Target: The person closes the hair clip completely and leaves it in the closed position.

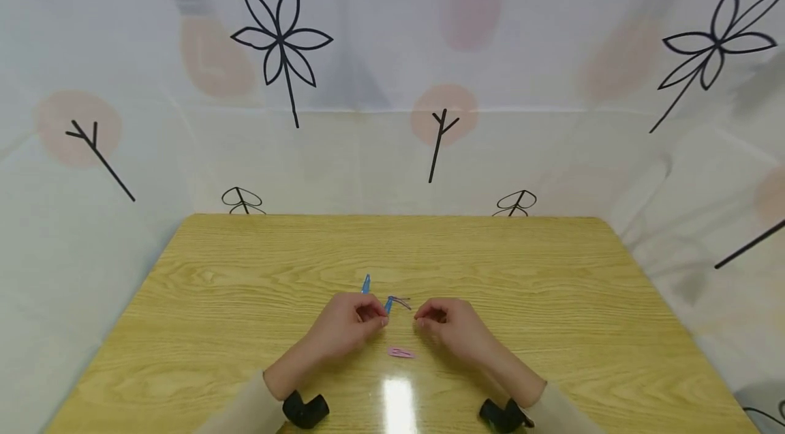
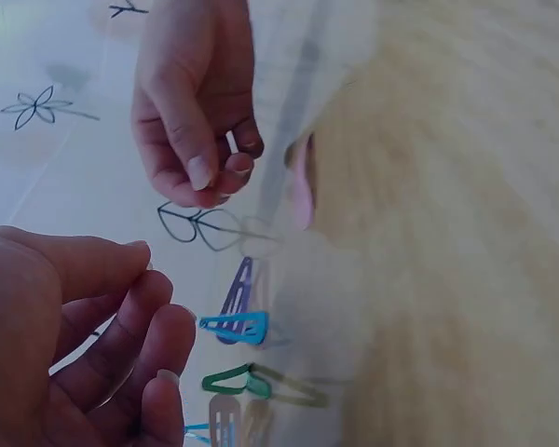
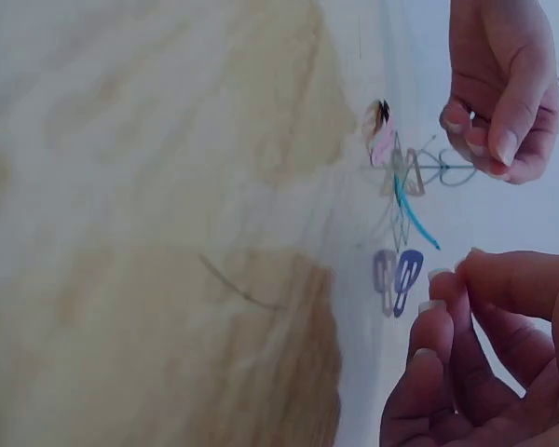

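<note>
Several snap hair clips lie on the table between and around two hands. The left hand [image 1: 346, 323] hovers with bent fingers beside a blue clip [image 1: 389, 305], thumb and index tips together, nothing visible between them. Facing it, the right hand [image 1: 452, 326] has its fingers loosely curled, with no clip between thumb and index. A thin purple clip [image 1: 401, 302] lies between the hands, its end near the blue one. Closer to the body is a pink clip [image 1: 401, 353]. Another blue clip [image 1: 366, 283] shows past the left hand. The left wrist view also shows a green clip [image 2: 225, 378].
The wood-grain table [image 1: 521, 264] is glossy and mirrors the clips and a light. A white cloth with printed plants [image 1: 362, 161] hangs behind it and at both sides. Black wrist devices [image 1: 306, 411] sit at both sleeves.
</note>
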`<state>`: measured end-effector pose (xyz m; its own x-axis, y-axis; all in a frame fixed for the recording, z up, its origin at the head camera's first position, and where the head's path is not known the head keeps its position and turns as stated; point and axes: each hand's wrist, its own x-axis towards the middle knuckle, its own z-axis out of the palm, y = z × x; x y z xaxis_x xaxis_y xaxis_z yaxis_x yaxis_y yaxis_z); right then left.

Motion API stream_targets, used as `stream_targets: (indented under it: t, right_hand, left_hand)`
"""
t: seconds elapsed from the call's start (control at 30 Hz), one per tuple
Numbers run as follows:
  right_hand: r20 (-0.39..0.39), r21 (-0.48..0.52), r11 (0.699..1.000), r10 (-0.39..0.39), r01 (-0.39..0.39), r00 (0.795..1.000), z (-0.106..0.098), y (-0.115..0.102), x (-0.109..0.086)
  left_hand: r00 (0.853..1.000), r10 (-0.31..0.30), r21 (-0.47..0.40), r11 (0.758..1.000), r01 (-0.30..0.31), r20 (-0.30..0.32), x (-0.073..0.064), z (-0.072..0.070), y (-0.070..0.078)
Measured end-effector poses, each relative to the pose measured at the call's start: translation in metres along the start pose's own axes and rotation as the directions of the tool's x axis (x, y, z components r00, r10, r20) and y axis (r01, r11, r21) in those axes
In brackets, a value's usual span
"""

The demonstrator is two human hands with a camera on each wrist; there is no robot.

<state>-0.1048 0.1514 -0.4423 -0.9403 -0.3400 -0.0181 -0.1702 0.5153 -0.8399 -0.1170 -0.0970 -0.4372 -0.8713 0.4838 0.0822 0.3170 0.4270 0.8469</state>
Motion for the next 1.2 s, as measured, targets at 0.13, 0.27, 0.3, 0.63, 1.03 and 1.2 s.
stream_targets:
  t: [0.13, 0.27, 0.3, 0.63, 1.03, 1.2]
  right_hand:
    - [-0.048, -0.017, 1.0, 0.002, -0.003, 0.999, -0.002, -0.002, 0.007]
    - [-0.084, -0.036, 0.999, 0.007, -0.01, 0.996, -0.001, -0.003, 0.013]
    - [-0.092, -0.043, 0.999, 0.006, -0.01, 0.996, -0.001, -0.002, 0.015]
    - [-0.087, -0.085, 0.996, -0.034, 0.027, 0.996, 0.004, -0.003, 0.029]
    - [-0.051, -0.149, 0.989, -0.013, 0.006, 0.999, 0.008, -0.001, 0.036]
    - [-0.057, -0.176, 0.984, -0.016, 0.006, 0.998, 0.009, -0.002, 0.037]
  left_hand:
    - [0.999, 0.028, 0.043, 0.999, -0.026, -0.031, 0.01, -0.01, 0.0]
    - [0.997, 0.053, 0.107, 0.993, -0.046, -0.061, 0.02, -0.015, -0.001]
    - [0.997, 0.053, 0.12, 0.992, -0.045, -0.063, 0.023, -0.016, -0.001]
    - [0.999, 0.042, 0.27, 0.962, -0.04, -0.002, 0.043, -0.014, -0.007]
    - [0.996, 0.029, 0.337, 0.94, -0.057, 0.089, 0.054, -0.007, -0.012]
    - [0.994, 0.049, 0.353, 0.932, -0.082, 0.101, 0.055, -0.005, -0.012]
